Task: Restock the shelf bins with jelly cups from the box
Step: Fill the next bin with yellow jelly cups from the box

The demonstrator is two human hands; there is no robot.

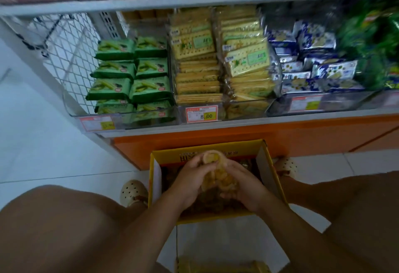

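Jelly cups point(218, 174): a yellowish handful, bunched together and held between both hands just above the open yellow box point(274, 179). One cup sticks up at the top of the bunch, above the fingertips. Exact count can't be told, blurry.

Left hand point(191, 177): fingers curled in, cupping the left side of the bunch. Right hand point(245, 189): fingers curled too, wrapping the right side and underside. The two hands face each other, cups pressed between them.

The box sits on the white tile floor point(43, 154), flaps open, touching or just beside the orange shelf base point(291, 139). Inside is dark and mixed, contents unclear. A cream perforated sandal point(132, 191) is just left of the box, and another point(286, 166) is at its right far corner. Bare knees are spread either side.

The shelf above holds clear bins in a row: green wafer packs point(131, 74) stacked in two columns on the left, cracker packs point(218, 61) in the middle, blue-white packs point(313, 57) to the right, and blurred green bags point(375, 42) at the far right. A red-yellow price tag point(201, 114) is on the front of the cracker bin. A wire mesh panel point(64, 52) closes the shelf's left end.
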